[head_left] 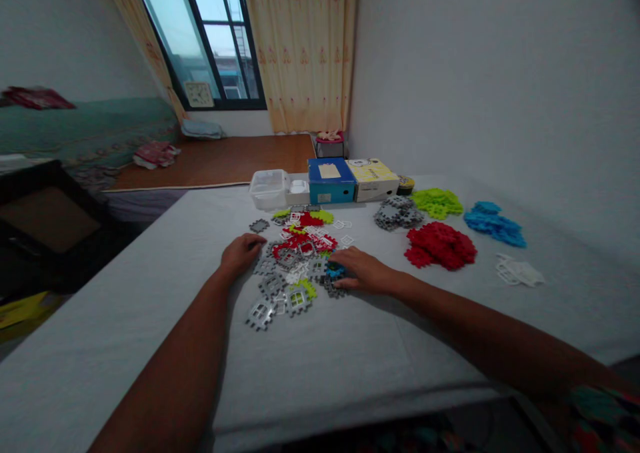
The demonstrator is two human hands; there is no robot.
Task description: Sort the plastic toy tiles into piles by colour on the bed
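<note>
A mixed heap of flat plastic building tiles (293, 256), grey, red, white and lime, lies spread on the white-covered table (320, 353). My left hand (241, 253) rests at the heap's left edge with fingers curled down onto the tiles. My right hand (363, 270) lies at the heap's right side, fingers bent over a blue tile (334, 270) and touching grey ones. Whether either hand actually grips a tile is hidden by the fingers.
Sorted piles sit to the right: grey (397, 213), lime (438, 202), red (440, 245), blue (494, 223), white (519, 271). At the back stand a clear tub (270, 188), a blue box (331, 180) and a yellow box (373, 178). A wall runs along the right.
</note>
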